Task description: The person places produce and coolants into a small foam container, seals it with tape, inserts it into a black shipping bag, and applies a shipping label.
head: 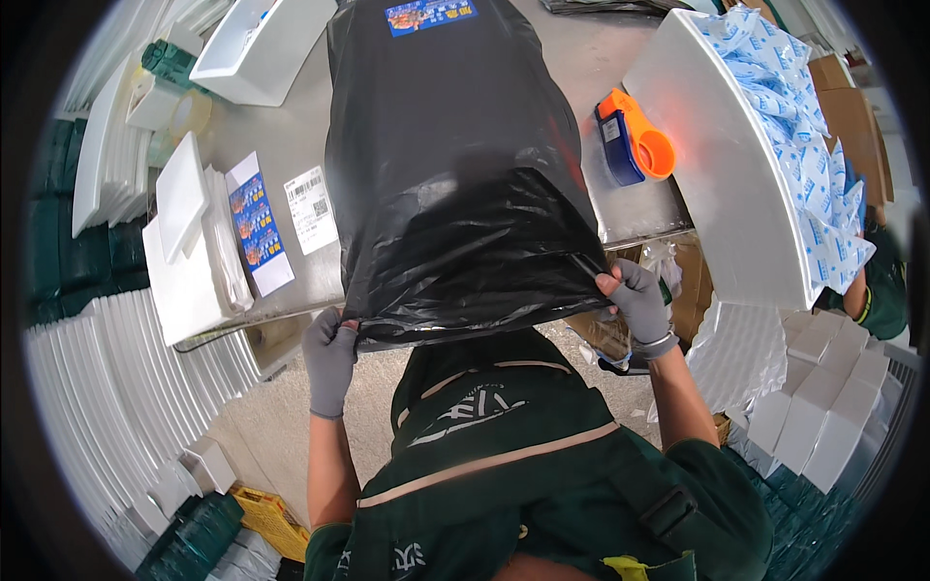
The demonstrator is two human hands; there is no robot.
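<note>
A large black plastic bag [450, 145] lies over a metal table, its near end hanging past the edge towards me. My left hand [330, 356], in a grey glove with bare fingertips, pinches the bag's near left corner. The near right corner is held by my right hand [639, 301], gloved the same way. The bag's near edge is stretched between them. A blue printed sticker [431, 14] is on the bag's far end. Whether anything is inside the bag cannot be seen. Left of it lie a white printed label [311, 209] and a strip of blue stickers [256, 225].
An orange and blue tape dispenser [636, 138] lies right of the bag, beside a white foam box [726, 160] full of ice packs [792, 131]. An open foam box [261, 51] and foam lids [182, 240] are at left. A person's arm [857, 290] shows at far right.
</note>
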